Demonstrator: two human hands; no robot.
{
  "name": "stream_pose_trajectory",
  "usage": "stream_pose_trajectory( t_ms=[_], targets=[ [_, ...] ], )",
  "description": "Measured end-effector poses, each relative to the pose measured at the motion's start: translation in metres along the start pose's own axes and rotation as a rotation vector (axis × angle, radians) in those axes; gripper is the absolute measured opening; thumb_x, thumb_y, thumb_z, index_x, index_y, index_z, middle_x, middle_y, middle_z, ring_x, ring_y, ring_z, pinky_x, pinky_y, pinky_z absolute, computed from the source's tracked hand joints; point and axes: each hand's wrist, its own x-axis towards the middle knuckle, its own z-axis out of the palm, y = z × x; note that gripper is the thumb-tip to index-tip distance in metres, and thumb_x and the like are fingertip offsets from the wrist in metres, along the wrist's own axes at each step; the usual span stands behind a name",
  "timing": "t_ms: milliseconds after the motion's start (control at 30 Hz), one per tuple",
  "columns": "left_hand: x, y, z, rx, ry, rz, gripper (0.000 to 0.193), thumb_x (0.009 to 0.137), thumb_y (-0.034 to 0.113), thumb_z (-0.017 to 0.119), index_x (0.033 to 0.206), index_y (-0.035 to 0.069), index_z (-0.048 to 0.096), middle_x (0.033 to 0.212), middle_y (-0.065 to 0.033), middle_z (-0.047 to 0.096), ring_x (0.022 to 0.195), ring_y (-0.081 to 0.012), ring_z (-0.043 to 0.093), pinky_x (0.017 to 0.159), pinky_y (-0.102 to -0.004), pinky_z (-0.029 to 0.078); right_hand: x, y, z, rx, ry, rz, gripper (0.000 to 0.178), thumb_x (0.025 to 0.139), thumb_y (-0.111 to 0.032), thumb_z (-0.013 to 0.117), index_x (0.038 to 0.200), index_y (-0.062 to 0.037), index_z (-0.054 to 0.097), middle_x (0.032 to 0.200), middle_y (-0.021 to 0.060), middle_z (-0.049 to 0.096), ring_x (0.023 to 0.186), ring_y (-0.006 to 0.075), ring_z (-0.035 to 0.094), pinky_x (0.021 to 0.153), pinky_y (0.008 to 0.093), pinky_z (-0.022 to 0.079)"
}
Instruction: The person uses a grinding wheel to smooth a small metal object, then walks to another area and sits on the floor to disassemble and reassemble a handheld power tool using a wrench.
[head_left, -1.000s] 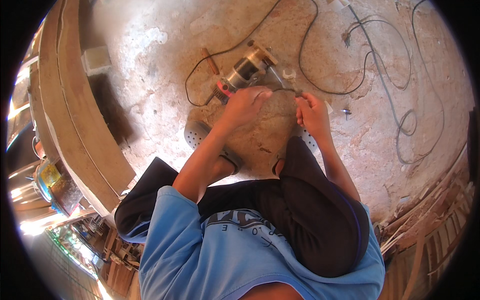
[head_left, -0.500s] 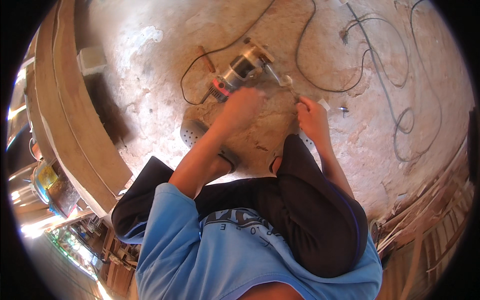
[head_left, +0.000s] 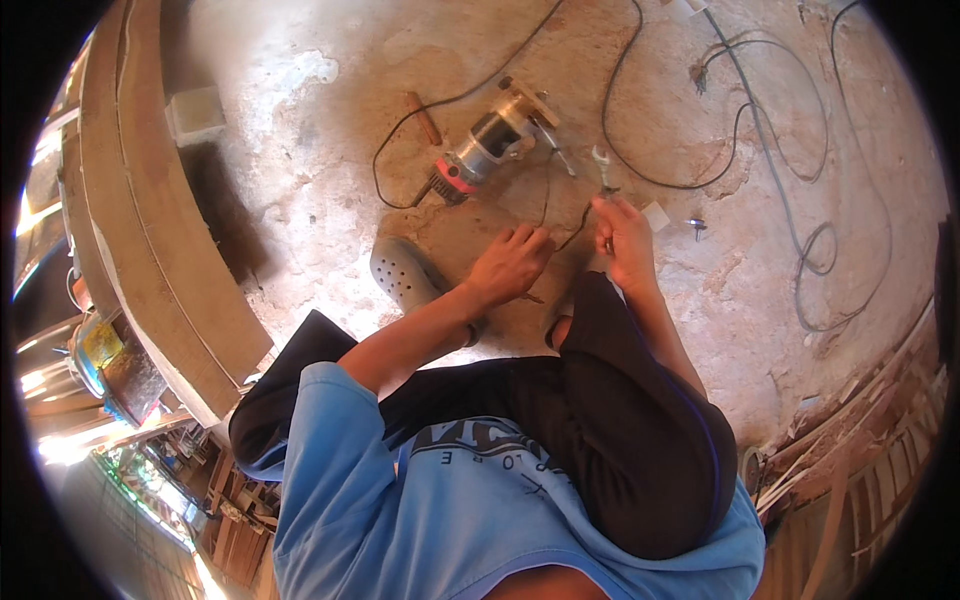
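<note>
My right hand (head_left: 626, 240) is closed around an open-end wrench (head_left: 601, 158), whose pale jaw sticks up past the fingers. A thin dark cord (head_left: 547, 190) comes down from beside the power tool to my left hand (head_left: 512, 262), which pinches it. From there the cord runs across to my right hand, by the wrench; how it is fixed there is hidden. Just ahead of my hands a router-like power tool (head_left: 487, 142) lies on its side on the floor, silver with a red band and a black end. A metal rod (head_left: 556, 150) juts from its base.
A brown stick-like piece (head_left: 423, 118) lies beside the tool's cable (head_left: 375, 165). To the right are a small metal bit (head_left: 698, 228), a white scrap (head_left: 655, 215) and looped cables (head_left: 790, 180). Long wooden boards (head_left: 165, 220) and a pale block (head_left: 196, 116) stand at left. My grey clog (head_left: 400, 272) is below.
My left hand has drawn back toward me from beside the tool, pulling the cord taut. The wrench in my right hand now points more upright.
</note>
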Motion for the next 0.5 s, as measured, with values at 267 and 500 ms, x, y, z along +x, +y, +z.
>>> stream_pose_trajectory(
  t_ms=[267,500],
  targets=[
    [-0.005,-0.02,-0.006,-0.156,0.069,-0.011,0.039,0.088,0.021,0.068,0.125,0.013,0.061,0.109,-0.0079,0.06,0.1,-0.0272,0.064,0.076,-0.0377,0.055,0.0,0.0,-0.007,-0.316,-0.056,-0.192,0.038,0.103,-0.029,0.047,0.112,0.0035,0.065,0.064,-0.0027,0.049,0.053,0.0081,0.046,0.052,0.0242,0.04],
    [0.038,-0.038,-0.046,-0.107,0.323,-0.229,0.042,0.087,0.028,0.072,0.122,0.009,0.059,0.108,-0.0093,0.059,0.099,-0.0302,0.061,0.085,-0.0428,0.05,0.001,0.003,-0.006,-0.608,0.01,-0.29,0.038,0.102,-0.029,0.048,0.107,0.0016,0.07,0.062,-0.0013,0.049,0.056,0.0082,0.049,0.053,0.026,0.039]
  ],
)
